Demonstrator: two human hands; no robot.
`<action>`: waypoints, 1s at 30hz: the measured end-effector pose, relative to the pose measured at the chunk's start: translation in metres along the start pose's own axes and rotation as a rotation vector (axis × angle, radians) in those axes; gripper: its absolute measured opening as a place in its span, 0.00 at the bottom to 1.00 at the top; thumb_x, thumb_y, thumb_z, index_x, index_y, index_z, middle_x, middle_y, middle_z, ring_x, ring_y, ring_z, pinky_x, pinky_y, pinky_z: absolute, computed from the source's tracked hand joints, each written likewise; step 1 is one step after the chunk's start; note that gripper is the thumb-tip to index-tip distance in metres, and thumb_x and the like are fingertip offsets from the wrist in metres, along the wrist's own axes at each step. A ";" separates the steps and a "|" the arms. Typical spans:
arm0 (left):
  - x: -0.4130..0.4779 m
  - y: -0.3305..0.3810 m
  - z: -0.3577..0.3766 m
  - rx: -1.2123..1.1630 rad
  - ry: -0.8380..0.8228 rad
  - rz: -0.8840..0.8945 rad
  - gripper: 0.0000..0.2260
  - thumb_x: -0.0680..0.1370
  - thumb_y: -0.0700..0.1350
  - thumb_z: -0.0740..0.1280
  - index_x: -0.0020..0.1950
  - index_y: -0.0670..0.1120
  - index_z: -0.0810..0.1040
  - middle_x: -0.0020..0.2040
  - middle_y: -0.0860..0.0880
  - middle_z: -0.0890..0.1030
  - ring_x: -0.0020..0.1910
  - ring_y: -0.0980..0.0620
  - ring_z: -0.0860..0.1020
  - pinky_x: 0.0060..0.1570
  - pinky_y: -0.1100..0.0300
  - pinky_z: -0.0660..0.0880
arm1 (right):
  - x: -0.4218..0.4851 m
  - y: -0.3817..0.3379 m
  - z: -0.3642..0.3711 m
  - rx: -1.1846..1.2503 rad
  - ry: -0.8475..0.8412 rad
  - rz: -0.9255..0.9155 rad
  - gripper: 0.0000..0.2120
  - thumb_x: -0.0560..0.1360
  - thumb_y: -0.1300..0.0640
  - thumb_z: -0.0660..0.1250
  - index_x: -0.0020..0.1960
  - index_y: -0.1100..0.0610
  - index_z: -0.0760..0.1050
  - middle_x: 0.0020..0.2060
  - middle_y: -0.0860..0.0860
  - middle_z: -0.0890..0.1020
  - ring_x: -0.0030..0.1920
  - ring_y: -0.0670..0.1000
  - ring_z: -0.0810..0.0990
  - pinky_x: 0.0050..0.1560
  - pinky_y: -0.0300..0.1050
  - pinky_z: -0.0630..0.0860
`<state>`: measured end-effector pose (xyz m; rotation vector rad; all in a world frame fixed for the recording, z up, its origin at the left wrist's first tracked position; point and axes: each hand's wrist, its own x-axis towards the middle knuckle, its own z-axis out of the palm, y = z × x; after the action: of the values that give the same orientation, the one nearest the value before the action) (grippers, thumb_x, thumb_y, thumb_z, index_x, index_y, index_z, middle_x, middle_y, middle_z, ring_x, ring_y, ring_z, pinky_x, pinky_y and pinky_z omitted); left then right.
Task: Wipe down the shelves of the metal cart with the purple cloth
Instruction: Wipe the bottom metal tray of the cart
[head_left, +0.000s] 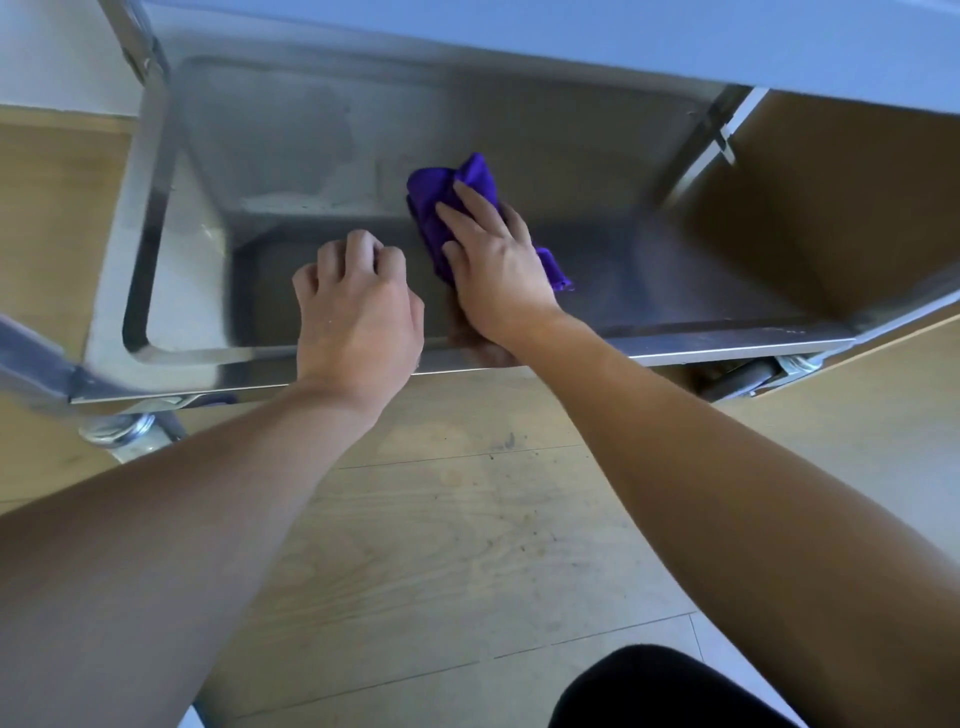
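Right hand (493, 265) is pressing the crumpled purple cloth (447, 202) with spread, straight fingers onto the metal cart's lower stainless tray shelf (649, 260), mid-shelf; left hand (358, 301) is curling beside it, grip unclear; probably needing even pressure and overlapping strokes into corners.

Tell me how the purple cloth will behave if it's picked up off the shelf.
Probably floppy: the cloth lies bunched in folds under the right hand, so it should droop when lifted. Likely light, being thin fabric. It should slide readily on the smooth metal shelf when pushed.
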<state>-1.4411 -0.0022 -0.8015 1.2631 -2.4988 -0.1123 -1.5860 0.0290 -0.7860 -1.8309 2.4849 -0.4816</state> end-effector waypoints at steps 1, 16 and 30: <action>0.000 -0.001 -0.001 -0.015 -0.005 0.001 0.10 0.77 0.42 0.61 0.54 0.39 0.77 0.55 0.41 0.74 0.56 0.39 0.72 0.54 0.44 0.69 | 0.001 0.007 0.001 0.022 0.004 -0.021 0.19 0.82 0.57 0.54 0.73 0.55 0.67 0.75 0.51 0.63 0.73 0.57 0.62 0.75 0.46 0.55; -0.004 -0.015 -0.003 -0.132 0.014 0.069 0.12 0.77 0.43 0.58 0.52 0.42 0.79 0.55 0.46 0.77 0.58 0.42 0.73 0.58 0.46 0.69 | 0.068 0.029 0.023 0.084 0.073 0.092 0.19 0.79 0.56 0.57 0.69 0.53 0.72 0.73 0.52 0.67 0.71 0.56 0.67 0.69 0.42 0.59; -0.005 -0.011 -0.005 -0.081 -0.021 0.083 0.12 0.78 0.45 0.56 0.53 0.43 0.77 0.55 0.45 0.76 0.56 0.42 0.73 0.56 0.46 0.70 | 0.104 0.045 0.019 0.152 0.061 0.187 0.19 0.80 0.56 0.57 0.70 0.52 0.71 0.75 0.50 0.65 0.73 0.55 0.65 0.72 0.42 0.59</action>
<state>-1.4285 -0.0046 -0.7999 1.1313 -2.5334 -0.2051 -1.6565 -0.0607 -0.7978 -1.5343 2.5460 -0.7047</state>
